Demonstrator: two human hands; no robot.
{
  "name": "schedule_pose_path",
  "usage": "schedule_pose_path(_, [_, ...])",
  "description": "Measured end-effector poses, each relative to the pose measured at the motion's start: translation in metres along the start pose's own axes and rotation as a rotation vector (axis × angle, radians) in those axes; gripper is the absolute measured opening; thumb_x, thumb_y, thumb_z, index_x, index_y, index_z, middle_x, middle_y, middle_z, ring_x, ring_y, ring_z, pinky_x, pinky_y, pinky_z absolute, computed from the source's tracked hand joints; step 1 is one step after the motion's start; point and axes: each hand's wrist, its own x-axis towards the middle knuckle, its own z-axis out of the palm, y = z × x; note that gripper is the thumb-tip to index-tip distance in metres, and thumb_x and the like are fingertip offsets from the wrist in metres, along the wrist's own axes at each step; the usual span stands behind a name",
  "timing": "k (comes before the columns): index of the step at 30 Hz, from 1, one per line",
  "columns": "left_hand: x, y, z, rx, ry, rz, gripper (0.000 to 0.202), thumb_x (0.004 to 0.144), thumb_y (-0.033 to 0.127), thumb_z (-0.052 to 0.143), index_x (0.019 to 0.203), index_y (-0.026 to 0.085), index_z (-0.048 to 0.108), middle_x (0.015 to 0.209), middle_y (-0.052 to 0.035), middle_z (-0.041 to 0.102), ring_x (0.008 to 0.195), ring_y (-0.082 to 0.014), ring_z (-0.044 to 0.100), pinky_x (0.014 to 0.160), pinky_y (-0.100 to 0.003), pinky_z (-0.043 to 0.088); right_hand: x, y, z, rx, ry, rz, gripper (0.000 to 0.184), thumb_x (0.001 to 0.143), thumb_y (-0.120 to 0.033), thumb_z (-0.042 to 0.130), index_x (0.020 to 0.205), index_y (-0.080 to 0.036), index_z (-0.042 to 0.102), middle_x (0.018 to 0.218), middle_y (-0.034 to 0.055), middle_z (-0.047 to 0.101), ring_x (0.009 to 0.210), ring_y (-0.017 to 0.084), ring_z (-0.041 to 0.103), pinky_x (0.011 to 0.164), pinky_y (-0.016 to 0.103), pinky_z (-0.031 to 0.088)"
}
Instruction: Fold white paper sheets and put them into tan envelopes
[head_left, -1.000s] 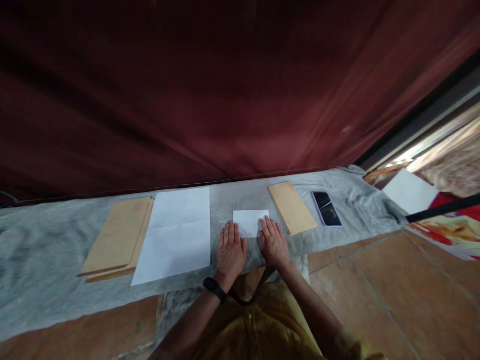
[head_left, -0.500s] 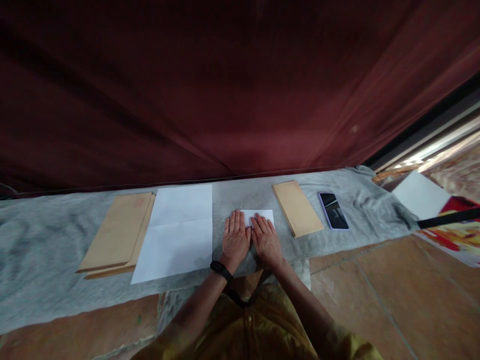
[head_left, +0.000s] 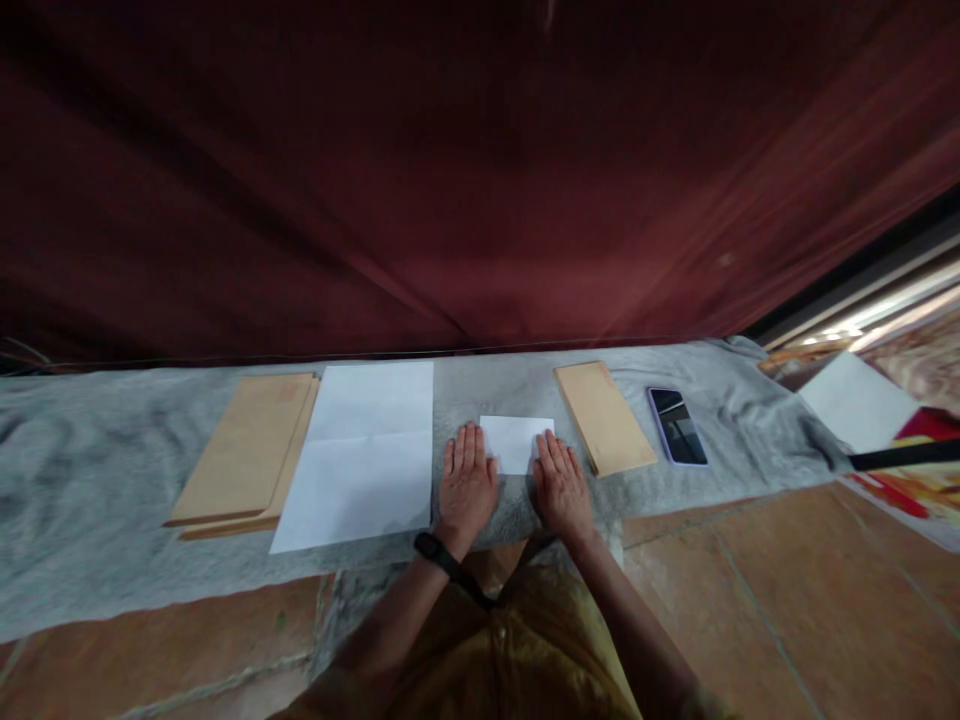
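Observation:
A small folded white paper (head_left: 514, 441) lies on the grey cloth (head_left: 90, 480). My left hand (head_left: 466, 484) rests flat, fingers together and stretched out, over the paper's left edge. My right hand (head_left: 561, 487) lies flat on its right edge. Neither hand holds anything. A black band sits on my left wrist.
Left of my hands lies a large white sheet (head_left: 361, 453) and beside it a stack of brown envelopes (head_left: 247, 450). To the right are another brown envelope stack (head_left: 604, 417) and a phone (head_left: 677, 426). A dark red curtain hangs behind. Tiled floor lies in front.
My hands, side by side over the middle of the folded paper half a second ago, have slid apart to its left and right edges.

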Motion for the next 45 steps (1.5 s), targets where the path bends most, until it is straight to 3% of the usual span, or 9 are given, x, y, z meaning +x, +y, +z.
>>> schedule_pose_path(4, [-0.005, 0.0, -0.005, -0.029, 0.034, 0.017, 0.058, 0.099, 0.02, 0.035, 0.155, 0.004, 0.031, 0.162, -0.0186, 0.034, 0.153, -0.0285, 0.026, 0.123, -0.05, 0.031, 0.002, 0.0, 0.0, 0.035, 0.014, 0.012, 0.052, 0.105, -0.023, 0.033, 0.155, -0.011, 0.036, 0.158, 0.0173, 0.04, 0.147, 0.028, 0.039, 0.118, 0.051, 0.035])
schedule_pose_path(10, [-0.036, 0.013, -0.009, -0.06, -0.017, 0.266, 0.055, 0.099, 0.023, 0.039, 0.152, 0.011, 0.038, 0.162, -0.0109, 0.037, 0.153, -0.0226, 0.026, 0.124, -0.043, 0.03, 0.008, -0.016, -0.002, 0.146, -0.027, -0.095, 0.05, 0.105, -0.021, 0.032, 0.152, -0.01, 0.04, 0.158, 0.0151, 0.042, 0.15, 0.024, 0.033, 0.12, 0.047, 0.034])
schedule_pose_path(14, [-0.056, 0.013, -0.007, -0.035, -0.044, 0.226, 0.057, 0.098, 0.029, 0.043, 0.151, 0.009, 0.039, 0.161, -0.013, 0.038, 0.152, -0.0236, 0.029, 0.125, -0.044, 0.029, 0.002, -0.027, -0.006, 0.152, -0.093, -0.219, 0.048, 0.106, -0.027, 0.035, 0.152, -0.014, 0.043, 0.157, 0.0117, 0.044, 0.149, 0.022, 0.035, 0.122, 0.046, 0.031])
schedule_pose_path(18, [-0.065, 0.004, -0.008, -0.009, -0.057, 0.181, 0.061, 0.098, 0.034, 0.045, 0.153, 0.009, 0.037, 0.161, -0.0135, 0.037, 0.152, -0.0244, 0.028, 0.124, -0.044, 0.031, -0.012, -0.021, -0.01, 0.111, -0.085, -0.241, 0.052, 0.106, -0.03, 0.037, 0.157, -0.017, 0.034, 0.159, 0.011, 0.041, 0.149, 0.023, 0.036, 0.123, 0.047, 0.03])
schedule_pose_path(24, [-0.069, 0.0, -0.014, 0.025, -0.054, 0.153, 0.06, 0.099, 0.037, 0.045, 0.152, 0.01, 0.039, 0.161, -0.0132, 0.036, 0.152, -0.025, 0.029, 0.124, -0.044, 0.031, -0.027, -0.003, -0.018, 0.077, -0.085, -0.241, 0.057, 0.106, -0.031, 0.037, 0.16, -0.019, 0.024, 0.16, 0.0107, 0.039, 0.147, 0.024, 0.039, 0.121, 0.047, 0.032])
schedule_pose_path(34, [-0.063, 0.002, -0.018, 0.016, -0.085, 0.144, 0.057, 0.1, 0.043, 0.046, 0.149, 0.014, 0.046, 0.158, -0.0125, 0.043, 0.148, -0.027, 0.037, 0.122, -0.046, 0.033, -0.042, 0.01, -0.03, 0.046, -0.08, -0.209, 0.055, 0.107, -0.033, 0.039, 0.158, -0.015, 0.031, 0.157, 0.0145, 0.044, 0.145, 0.026, 0.042, 0.119, 0.049, 0.035])
schedule_pose_path(39, [-0.062, 0.005, -0.02, 0.02, -0.08, 0.138, 0.054, 0.099, 0.04, 0.047, 0.148, 0.019, 0.047, 0.155, -0.0131, 0.047, 0.147, -0.0296, 0.04, 0.119, -0.051, 0.036, -0.029, -0.006, -0.029, 0.068, -0.11, -0.243, 0.05, 0.106, -0.033, 0.04, 0.155, -0.021, 0.039, 0.158, 0.0112, 0.042, 0.147, 0.025, 0.039, 0.12, 0.05, 0.033])
schedule_pose_path(45, [-0.059, 0.007, -0.019, 0.023, -0.066, 0.161, 0.052, 0.098, 0.026, 0.042, 0.149, 0.015, 0.046, 0.157, -0.013, 0.044, 0.148, -0.0271, 0.037, 0.121, -0.048, 0.035, -0.018, -0.032, -0.018, 0.112, -0.128, -0.294, 0.049, 0.106, -0.029, 0.041, 0.154, -0.019, 0.041, 0.158, 0.0104, 0.043, 0.148, 0.024, 0.038, 0.121, 0.047, 0.033])
